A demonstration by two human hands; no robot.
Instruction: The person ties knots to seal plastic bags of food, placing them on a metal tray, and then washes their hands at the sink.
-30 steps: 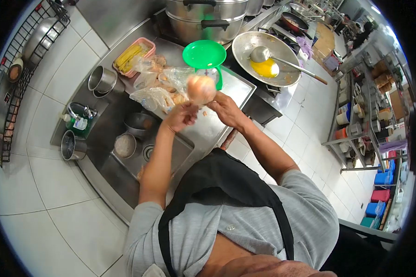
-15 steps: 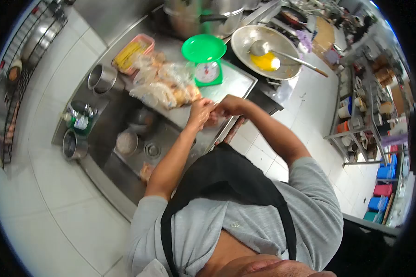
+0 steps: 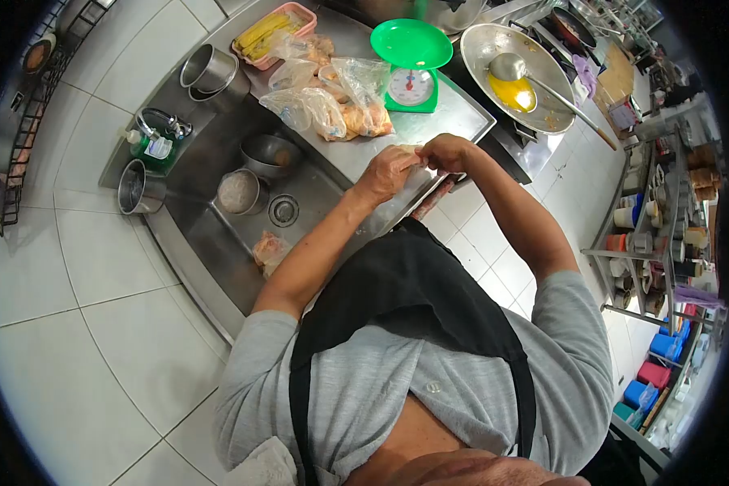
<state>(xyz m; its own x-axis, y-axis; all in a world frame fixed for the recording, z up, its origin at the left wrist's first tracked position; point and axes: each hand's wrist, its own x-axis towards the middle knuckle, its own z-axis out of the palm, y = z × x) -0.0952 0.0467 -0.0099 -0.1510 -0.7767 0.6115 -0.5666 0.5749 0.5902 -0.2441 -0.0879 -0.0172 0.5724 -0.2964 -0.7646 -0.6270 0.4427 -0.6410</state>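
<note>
My left hand (image 3: 387,175) and my right hand (image 3: 446,152) meet above the front edge of the steel counter (image 3: 439,127). Their fingers are closed and touch at the tips. Anything pinched between them is too small to make out. Just beyond my left hand lie clear plastic bags (image 3: 332,101) with pale, orange-tinged raw pieces inside, probably chicken. A green kitchen scale (image 3: 411,87) with a round dial stands behind my hands, its green pan (image 3: 411,44) bare.
Left is a steel sink (image 3: 211,219) with bowls (image 3: 243,192), a drain and a small bagged piece (image 3: 269,249). A pink basket (image 3: 277,34) of yellow strips sits behind the bags. At right, a wide wok (image 3: 494,49) holds a ladle (image 3: 508,66) and yellow liquid.
The view has shifted, so counter and sink things appear higher and mostly further right. My hands stay together at the counter edge, fingers now closer at the tips.
</note>
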